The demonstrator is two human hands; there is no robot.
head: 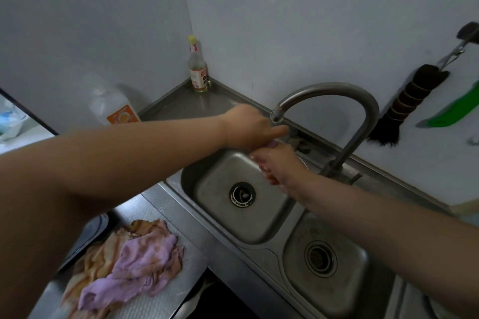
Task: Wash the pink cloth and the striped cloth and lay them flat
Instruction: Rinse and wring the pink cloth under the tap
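Note:
The pink cloth [145, 259] lies crumpled on the steel counter at lower left. It rests on top of the striped orange cloth [96, 261], also crumpled. Both my hands are over the left sink basin [225, 217], just below the tap spout [277, 114]. My left hand [248, 129] lies across the top with one finger stretched out to the right. My right hand [277, 163] sits under it with its fingers curled. A small purple thing [270, 144] shows between the two hands; most of it is hidden. No water stream is visible.
A second basin [326, 256] lies to the right. A glass bottle [197, 64] stands in the back corner, and a plastic bottle [114, 108] by the left wall. A black brush [404, 103] and a green tool [456, 111] hang on the right wall.

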